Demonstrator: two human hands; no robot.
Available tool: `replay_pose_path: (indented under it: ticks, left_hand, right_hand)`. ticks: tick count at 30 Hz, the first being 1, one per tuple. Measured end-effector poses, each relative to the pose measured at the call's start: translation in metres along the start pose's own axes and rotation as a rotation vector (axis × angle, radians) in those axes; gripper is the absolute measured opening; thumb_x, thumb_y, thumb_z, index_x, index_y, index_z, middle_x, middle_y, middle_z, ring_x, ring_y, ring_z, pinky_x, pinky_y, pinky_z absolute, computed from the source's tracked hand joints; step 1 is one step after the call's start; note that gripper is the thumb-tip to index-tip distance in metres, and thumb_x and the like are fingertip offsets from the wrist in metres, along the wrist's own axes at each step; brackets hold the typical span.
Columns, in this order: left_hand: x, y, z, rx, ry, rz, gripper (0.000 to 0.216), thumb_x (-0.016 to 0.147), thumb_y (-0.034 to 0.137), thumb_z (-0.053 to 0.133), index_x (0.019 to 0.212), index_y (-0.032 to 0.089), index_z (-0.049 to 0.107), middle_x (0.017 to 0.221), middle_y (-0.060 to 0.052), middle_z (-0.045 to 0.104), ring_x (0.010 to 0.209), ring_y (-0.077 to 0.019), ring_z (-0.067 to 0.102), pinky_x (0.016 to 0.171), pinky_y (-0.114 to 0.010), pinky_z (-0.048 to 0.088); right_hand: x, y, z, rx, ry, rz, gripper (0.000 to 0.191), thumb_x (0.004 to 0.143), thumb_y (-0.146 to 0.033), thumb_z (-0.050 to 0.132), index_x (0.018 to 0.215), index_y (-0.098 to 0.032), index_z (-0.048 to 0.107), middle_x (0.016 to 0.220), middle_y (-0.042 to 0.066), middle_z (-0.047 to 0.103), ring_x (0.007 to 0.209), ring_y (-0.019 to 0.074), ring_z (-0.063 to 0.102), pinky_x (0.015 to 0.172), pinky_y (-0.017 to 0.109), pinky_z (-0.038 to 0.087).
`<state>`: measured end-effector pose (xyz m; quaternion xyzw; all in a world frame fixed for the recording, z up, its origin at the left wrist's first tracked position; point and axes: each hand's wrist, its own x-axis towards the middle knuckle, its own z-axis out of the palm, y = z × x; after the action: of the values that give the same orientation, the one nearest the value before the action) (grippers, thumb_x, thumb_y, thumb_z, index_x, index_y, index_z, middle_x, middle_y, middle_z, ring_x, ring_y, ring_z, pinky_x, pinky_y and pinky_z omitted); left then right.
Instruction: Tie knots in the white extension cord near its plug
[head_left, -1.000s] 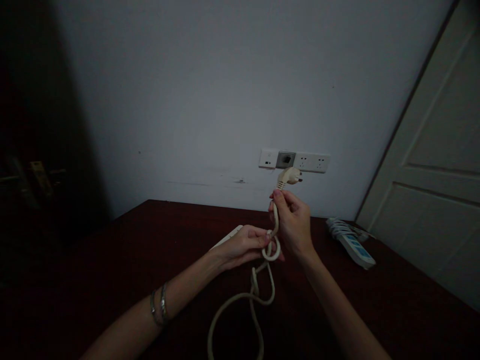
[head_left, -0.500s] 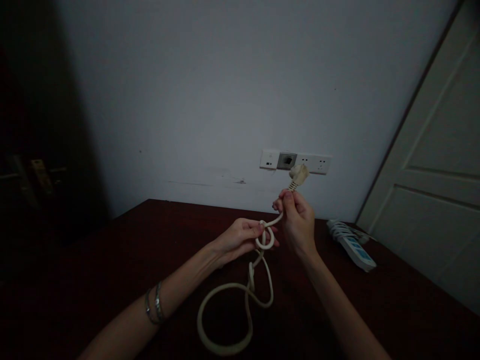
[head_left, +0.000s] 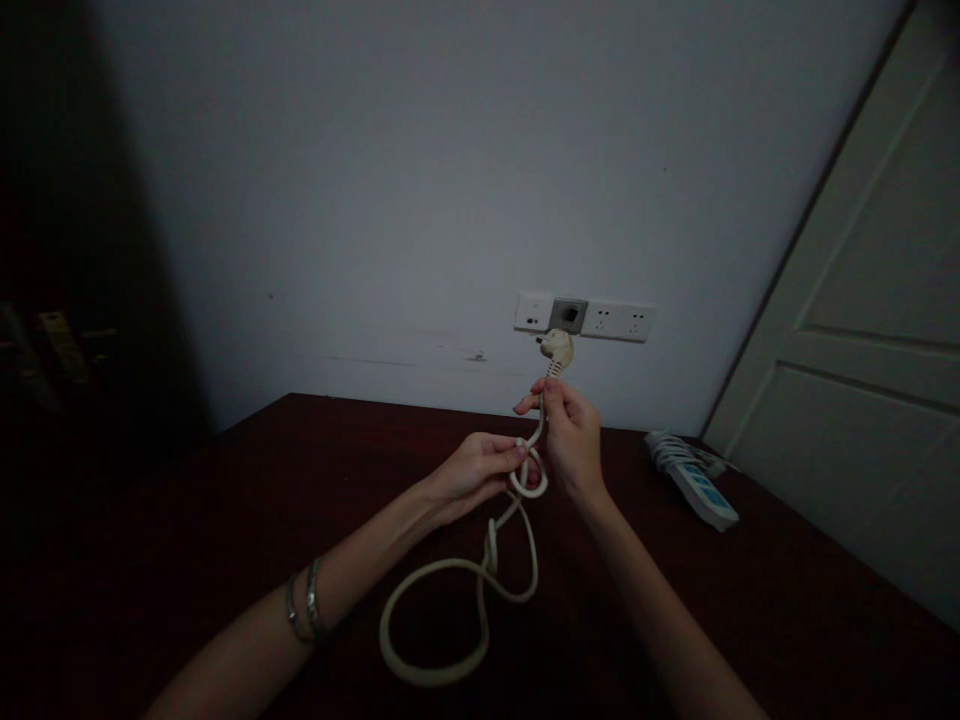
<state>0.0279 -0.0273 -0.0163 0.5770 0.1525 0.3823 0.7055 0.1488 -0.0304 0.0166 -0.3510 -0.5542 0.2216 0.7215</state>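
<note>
A cream-white power cord (head_left: 435, 675) hangs in loops and knots below my hands, over the dark table. Its plug (head_left: 556, 347) points up and to the left, above my right fingers. My right hand (head_left: 571, 430) pinches the cord just under the plug's ribbed neck. With thumb and fingers, my left hand (head_left: 480, 470) grips the cord where a small loop is formed. Lower down, another tangle in the cord (head_left: 490, 545) is visible. The fingertips of my left hand are partly hidden behind the loop.
A white power strip (head_left: 701, 490) with its cable wound round one end lies on the dark red-brown table (head_left: 360, 430) at right. Wall sockets (head_left: 619, 321) sit above the table's back edge. A pale panelled door (head_left: 862, 330) stands on the right.
My right hand has moved left with the plug, which now stands closer above my left hand. The left hand keeps its hold on the loop. The view has shifted slightly.
</note>
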Motion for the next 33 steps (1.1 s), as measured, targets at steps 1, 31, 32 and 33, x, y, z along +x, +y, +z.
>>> replay_pose_path:
  ticks: [1, 31, 32, 33]
  left_hand:
    - [0.0, -0.001, 0.0, -0.006, 0.006, 0.002, 0.028, 0.071, 0.034, 0.069, 0.071, 0.006, 0.065, 0.07, -0.008, 0.06, 0.065, -0.012, 0.055, 0.067, -0.024, 0.04]
    - [0.007, 0.002, -0.018, -0.125, 0.159, 0.081, 0.027, 0.066, 0.03, 0.074, 0.072, 0.006, 0.063, 0.067, -0.006, 0.059, 0.058, -0.0119, 0.057, 0.062, -0.029, 0.047]
    - [0.006, 0.004, -0.019, -0.122, 0.161, 0.085, 0.027, 0.066, 0.03, 0.073, 0.074, 0.006, 0.063, 0.066, -0.005, 0.058, 0.057, -0.0115, 0.056, 0.061, -0.028, 0.047]
    - [0.006, 0.006, -0.019, -0.116, 0.162, 0.091, 0.027, 0.067, 0.029, 0.073, 0.075, 0.006, 0.063, 0.066, -0.005, 0.058, 0.057, -0.0113, 0.056, 0.06, -0.027, 0.046]
  right_hand:
    - [0.0, 0.001, 0.001, 0.005, -0.002, 0.002, 0.033, 0.081, -0.049, 0.049, 0.073, -0.017, 0.054, 0.057, 0.0, 0.061, 0.055, 0.0124, 0.053, 0.062, 0.025, 0.039]
    - [-0.008, 0.006, 0.008, 0.05, -0.352, 0.206, 0.039, 0.077, -0.054, 0.051, 0.075, -0.016, 0.058, 0.075, 0.006, 0.068, 0.044, 0.0123, 0.051, 0.038, 0.025, 0.041]
    - [-0.008, 0.007, 0.008, 0.037, -0.356, 0.193, 0.039, 0.077, -0.053, 0.051, 0.076, -0.015, 0.061, 0.07, 0.005, 0.067, 0.043, 0.0117, 0.05, 0.038, 0.024, 0.04]
    - [-0.007, 0.008, 0.008, 0.022, -0.358, 0.172, 0.04, 0.078, -0.052, 0.051, 0.078, -0.014, 0.063, 0.067, 0.004, 0.066, 0.044, 0.0117, 0.05, 0.04, 0.024, 0.041]
